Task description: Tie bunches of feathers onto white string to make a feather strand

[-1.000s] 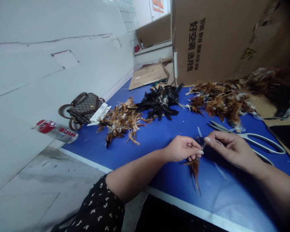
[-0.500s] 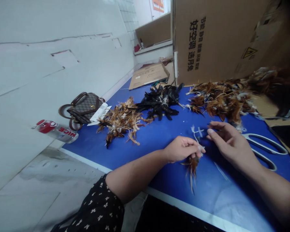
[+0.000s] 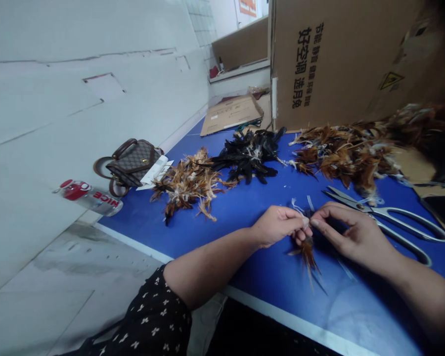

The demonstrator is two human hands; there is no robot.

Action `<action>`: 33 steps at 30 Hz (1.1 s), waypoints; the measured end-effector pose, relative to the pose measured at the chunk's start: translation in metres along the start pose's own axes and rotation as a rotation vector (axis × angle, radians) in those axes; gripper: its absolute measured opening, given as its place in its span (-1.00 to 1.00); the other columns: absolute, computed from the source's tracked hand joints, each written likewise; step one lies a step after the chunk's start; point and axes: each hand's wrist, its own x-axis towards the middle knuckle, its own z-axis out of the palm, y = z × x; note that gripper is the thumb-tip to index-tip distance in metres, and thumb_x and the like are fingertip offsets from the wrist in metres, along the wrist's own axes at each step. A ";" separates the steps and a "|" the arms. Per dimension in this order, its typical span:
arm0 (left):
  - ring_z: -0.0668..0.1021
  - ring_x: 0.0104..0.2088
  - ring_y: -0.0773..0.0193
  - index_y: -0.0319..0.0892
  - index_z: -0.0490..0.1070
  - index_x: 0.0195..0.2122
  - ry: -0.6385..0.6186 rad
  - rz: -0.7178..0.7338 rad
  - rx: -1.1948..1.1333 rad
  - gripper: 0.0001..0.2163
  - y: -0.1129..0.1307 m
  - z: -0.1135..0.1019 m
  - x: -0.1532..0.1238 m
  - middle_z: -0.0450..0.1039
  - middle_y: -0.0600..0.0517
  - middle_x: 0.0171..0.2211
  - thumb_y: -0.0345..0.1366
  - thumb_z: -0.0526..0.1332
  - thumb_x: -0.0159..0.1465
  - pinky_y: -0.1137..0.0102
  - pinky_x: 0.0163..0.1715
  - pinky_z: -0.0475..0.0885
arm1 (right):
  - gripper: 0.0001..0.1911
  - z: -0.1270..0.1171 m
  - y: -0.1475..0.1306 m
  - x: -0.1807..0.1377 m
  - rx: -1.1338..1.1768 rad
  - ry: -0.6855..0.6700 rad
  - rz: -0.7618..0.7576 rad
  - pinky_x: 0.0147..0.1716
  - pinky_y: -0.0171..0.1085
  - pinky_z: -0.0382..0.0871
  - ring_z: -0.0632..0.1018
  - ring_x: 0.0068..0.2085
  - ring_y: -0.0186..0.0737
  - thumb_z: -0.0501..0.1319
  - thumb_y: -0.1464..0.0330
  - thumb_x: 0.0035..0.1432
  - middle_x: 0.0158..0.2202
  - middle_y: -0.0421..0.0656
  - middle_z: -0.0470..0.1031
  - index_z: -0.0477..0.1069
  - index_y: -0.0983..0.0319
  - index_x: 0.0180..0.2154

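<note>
My left hand (image 3: pixel 281 226) is closed in a pinch on a small bunch of brown feathers (image 3: pixel 309 257), whose tips hang down below the fingers. White string ends (image 3: pixel 297 206) stick up above the pinch. My right hand (image 3: pixel 350 230) has its thumb and forefinger pressed together right beside the left fingertips; whatever is between them is too small to make out. Metal scissors (image 3: pixel 396 216) lie with their blades apart on the blue table (image 3: pixel 241 217), just behind and right of my right hand. A clear strip (image 3: pixel 344 267) lies below that hand.
Brown feathers (image 3: pixel 344 153) are heaped at the back right, black feathers (image 3: pixel 250 155) at the middle back, tan feathers (image 3: pixel 189 185) to the left. Beyond stand a handbag (image 3: pixel 135 163), a bottle (image 3: pixel 92 198), flat cardboard (image 3: pixel 230 116) and a large carton (image 3: pixel 341 64).
My right hand has moved left to meet the left fingertips, its finger and thumb closing. The scissor blades have come into sight behind it. The hanging feathers have swung to the right.
</note>
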 end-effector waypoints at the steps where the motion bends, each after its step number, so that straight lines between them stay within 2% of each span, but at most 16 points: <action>1: 0.61 -0.44 0.36 -0.32 0.64 -0.31 0.001 0.000 -0.002 -0.47 0.000 0.000 0.000 0.68 -0.10 -0.34 0.09 0.67 0.05 0.39 -0.39 0.56 | -0.54 -0.001 0.000 -0.001 0.002 -0.007 0.000 -0.23 -0.12 0.56 0.64 -0.32 -0.09 0.28 -0.07 0.49 -0.34 -0.10 0.66 0.63 0.08 -0.33; 6: 0.63 -0.50 0.34 -0.33 0.64 -0.32 0.083 0.023 -0.014 -0.39 0.005 0.000 -0.001 0.66 -0.06 -0.42 0.08 0.75 -0.12 0.40 -0.40 0.54 | -0.62 -0.002 -0.002 -0.005 0.033 -0.093 -0.022 -0.24 -0.12 0.55 0.62 -0.30 -0.09 0.31 0.00 0.49 -0.31 -0.09 0.67 0.64 0.08 -0.30; 10: 0.64 -0.49 0.36 -0.33 0.58 -0.41 0.102 0.062 -0.061 -0.42 0.006 0.000 -0.001 0.71 -0.11 -0.29 -0.01 0.79 -0.20 0.37 -0.37 0.57 | -0.57 -0.004 -0.001 -0.005 0.051 -0.100 -0.016 -0.28 -0.14 0.53 0.61 -0.33 -0.10 0.28 -0.03 0.50 -0.33 -0.09 0.64 0.62 0.08 -0.34; 14: 0.64 -0.49 0.35 -0.32 0.53 -0.42 0.067 0.065 -0.054 -0.42 0.004 -0.001 -0.001 0.70 -0.11 -0.31 -0.02 0.78 -0.17 0.34 -0.35 0.58 | -0.49 -0.005 0.007 -0.001 0.063 0.040 0.084 -0.13 -0.12 0.60 0.68 -0.19 -0.04 0.29 -0.19 0.43 -0.20 -0.07 0.73 0.68 0.08 -0.15; 16: 0.64 -0.48 0.35 -0.32 0.54 -0.39 0.049 0.086 -0.031 -0.42 0.003 -0.001 -0.001 0.69 -0.09 -0.34 -0.01 0.77 -0.14 0.32 -0.32 0.59 | -0.40 -0.003 0.010 0.001 0.129 -0.005 0.170 -0.15 -0.13 0.62 0.70 -0.20 -0.05 0.31 -0.27 0.36 -0.18 -0.06 0.76 0.68 0.11 -0.06; 20: 0.63 -0.46 0.38 -0.30 0.54 -0.37 0.030 0.133 0.003 -0.44 0.003 0.000 -0.002 0.67 -0.05 -0.33 -0.04 0.77 -0.11 0.34 -0.29 0.59 | -0.35 0.003 0.008 0.002 0.279 -0.150 0.265 -0.17 -0.14 0.63 0.71 -0.23 -0.06 0.33 -0.30 0.32 -0.21 -0.04 0.78 0.67 0.15 -0.08; 23: 0.65 -0.39 0.35 -0.29 0.54 -0.37 0.035 0.172 0.039 -0.44 0.001 0.001 -0.003 0.67 -0.05 -0.32 -0.02 0.77 -0.10 0.34 -0.24 0.60 | -0.35 0.006 0.006 0.002 0.336 -0.135 0.276 -0.24 -0.18 0.60 0.68 -0.29 -0.10 0.37 -0.30 0.29 -0.30 -0.07 0.73 0.65 0.17 -0.16; 26: 0.68 -0.30 0.31 -0.27 0.55 -0.38 0.056 0.299 0.121 -0.50 -0.003 0.001 -0.002 0.67 -0.07 -0.30 -0.01 0.73 0.00 0.33 -0.14 0.62 | -0.37 0.006 0.007 0.001 0.330 -0.090 0.274 -0.33 -0.23 0.55 0.60 -0.37 -0.18 0.39 -0.29 0.27 -0.39 -0.12 0.64 0.63 0.17 -0.23; 28: 0.68 -0.25 0.30 -0.25 0.56 -0.38 0.094 0.408 0.217 -0.59 -0.006 0.002 -0.001 0.67 -0.09 -0.28 -0.07 0.67 0.11 0.34 -0.11 0.62 | -0.37 0.007 0.008 0.001 0.330 -0.077 0.278 -0.35 -0.24 0.52 0.57 -0.38 -0.20 0.40 -0.28 0.27 -0.41 -0.14 0.62 0.63 0.17 -0.23; 33: 0.66 -0.29 0.32 -0.21 0.56 -0.35 0.267 0.706 0.479 -0.86 -0.016 0.005 0.000 0.64 -0.07 -0.24 -0.35 0.50 0.27 0.43 -0.27 0.61 | -0.38 0.009 0.009 0.001 0.358 -0.053 0.298 -0.36 -0.25 0.49 0.55 -0.39 -0.22 0.45 -0.27 0.22 -0.41 -0.15 0.60 0.63 0.17 -0.24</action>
